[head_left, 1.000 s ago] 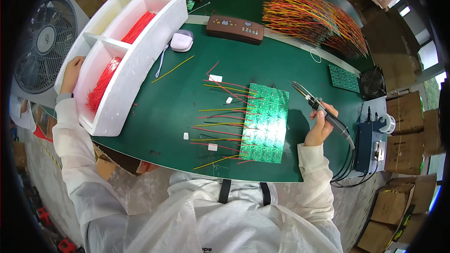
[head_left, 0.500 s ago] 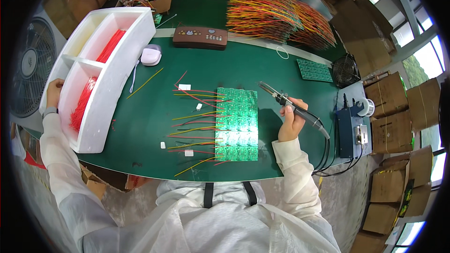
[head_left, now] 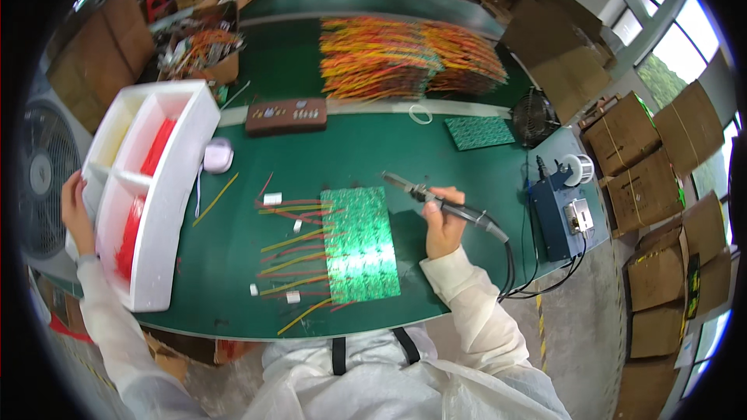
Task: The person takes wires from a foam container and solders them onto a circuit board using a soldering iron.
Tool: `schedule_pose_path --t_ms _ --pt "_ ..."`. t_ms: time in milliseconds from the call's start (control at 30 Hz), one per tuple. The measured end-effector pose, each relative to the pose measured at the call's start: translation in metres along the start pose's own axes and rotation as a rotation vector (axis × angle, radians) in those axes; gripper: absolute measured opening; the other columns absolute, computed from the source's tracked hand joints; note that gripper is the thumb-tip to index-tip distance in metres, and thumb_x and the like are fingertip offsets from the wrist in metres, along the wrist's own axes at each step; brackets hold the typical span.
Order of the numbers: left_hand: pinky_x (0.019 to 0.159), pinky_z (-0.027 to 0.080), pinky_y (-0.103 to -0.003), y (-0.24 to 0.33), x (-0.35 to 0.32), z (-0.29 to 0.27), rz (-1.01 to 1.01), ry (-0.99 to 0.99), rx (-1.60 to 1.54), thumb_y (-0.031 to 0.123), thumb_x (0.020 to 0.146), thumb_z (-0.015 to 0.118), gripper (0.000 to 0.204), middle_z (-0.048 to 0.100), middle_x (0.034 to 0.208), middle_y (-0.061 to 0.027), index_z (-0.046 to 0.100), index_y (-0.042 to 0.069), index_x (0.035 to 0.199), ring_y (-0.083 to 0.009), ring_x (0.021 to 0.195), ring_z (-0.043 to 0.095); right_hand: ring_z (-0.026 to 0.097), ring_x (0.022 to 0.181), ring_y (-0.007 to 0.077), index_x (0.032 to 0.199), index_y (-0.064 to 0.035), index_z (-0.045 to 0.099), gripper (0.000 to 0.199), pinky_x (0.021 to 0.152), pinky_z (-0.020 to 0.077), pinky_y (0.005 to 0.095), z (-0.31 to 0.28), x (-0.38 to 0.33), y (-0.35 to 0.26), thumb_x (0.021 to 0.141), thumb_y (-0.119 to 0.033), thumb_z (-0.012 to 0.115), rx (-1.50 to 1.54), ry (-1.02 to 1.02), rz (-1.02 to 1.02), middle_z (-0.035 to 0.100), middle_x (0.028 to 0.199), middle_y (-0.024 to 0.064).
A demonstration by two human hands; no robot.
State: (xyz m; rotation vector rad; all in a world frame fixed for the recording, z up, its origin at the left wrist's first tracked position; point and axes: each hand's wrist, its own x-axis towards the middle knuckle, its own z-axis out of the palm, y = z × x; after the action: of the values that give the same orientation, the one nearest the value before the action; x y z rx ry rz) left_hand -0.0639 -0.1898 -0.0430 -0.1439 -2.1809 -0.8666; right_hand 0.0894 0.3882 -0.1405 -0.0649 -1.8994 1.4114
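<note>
My right hand (head_left: pixel 443 227) grips a soldering iron (head_left: pixel 476 218) above the table, its tip pointing to the upper left, apart from the board. To its left lies a green circuit board panel (head_left: pixel 362 245), with red and yellow wires (head_left: pixel 292 251) sticking out along its left side. At the far left, my left hand (head_left: pixel 76 214) is at the left side of a white foam box (head_left: pixel 159 241). Its fingers are bent at the rim, and what they hold, if anything, is hidden. Red wires (head_left: pixel 127 241) fill part of the box's near compartment.
Bundled wired boards (head_left: pixel 381 58) lie at the back, near a brown case (head_left: pixel 286 117). A bare green panel (head_left: pixel 478 132) and a small black fan (head_left: pixel 534 118) are at the back right. A blue soldering station (head_left: pixel 556 214) stands right, cables trailing. A loose yellow wire (head_left: pixel 215 200) lies beside the box.
The head view has shifted, so the whole table appears lower and farther left. My left hand stays by the foam box's left side, and my right hand still holds the soldering iron.
</note>
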Motion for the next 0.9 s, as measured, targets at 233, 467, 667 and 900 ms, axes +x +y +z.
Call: schedule_pose_path --t_ms 233,467,667,900 --pt "0.069 0.041 -0.026 0.227 -0.142 0.031 -0.256 -0.264 -0.243 0.018 0.084 0.046 0.018 0.057 0.084 -0.0075 0.056 0.003 0.087 -0.0136 0.076 0.051 0.047 0.073 0.0173 0.093 -0.0011 0.047 0.02 0.068 0.0379 0.0276 -0.006 -0.005 -0.008 0.077 -0.011 0.053 -0.001 -0.014 0.046 0.048 0.082 0.0101" --pt "0.074 0.045 -0.026 0.336 -0.271 0.063 -0.535 -1.334 -1.151 0.008 0.087 0.041 0.022 0.057 0.095 -0.0117 0.046 0.002 0.107 -0.0202 0.086 0.057 0.047 0.071 0.0166 0.093 -0.0009 0.047 0.019 0.067 0.0379 0.027 0.001 0.0 -0.01 0.077 -0.009 0.053 -0.043 -0.055 -0.001 0.048 0.08 0.0095" --pt "0.069 0.045 -0.025 0.34 -0.263 0.059 -0.552 -1.482 -1.047 0.002 0.082 0.045 0.015 0.06 0.086 -0.01 0.054 -0.001 0.094 -0.0154 0.079 0.058 0.047 0.071 0.0174 0.093 -0.0008 0.047 0.019 0.067 0.0379 0.0273 0.002 -0.004 -0.012 0.077 -0.008 0.053 -0.047 -0.031 -0.031 0.05 0.082 0.0103" --pt "0.061 0.047 -0.028 0.334 -0.263 0.075 -0.151 -1.132 -0.73 0.01 0.075 0.059 0.008 0.062 0.076 -0.0071 0.061 0.003 0.079 -0.0196 0.069 0.059 0.046 0.073 0.0195 0.09 -0.0047 0.048 0.018 0.068 0.0381 0.031 -0.004 -0.005 -0.002 0.074 -0.009 0.053 0.022 0.051 -0.016 0.049 0.082 0.0105"
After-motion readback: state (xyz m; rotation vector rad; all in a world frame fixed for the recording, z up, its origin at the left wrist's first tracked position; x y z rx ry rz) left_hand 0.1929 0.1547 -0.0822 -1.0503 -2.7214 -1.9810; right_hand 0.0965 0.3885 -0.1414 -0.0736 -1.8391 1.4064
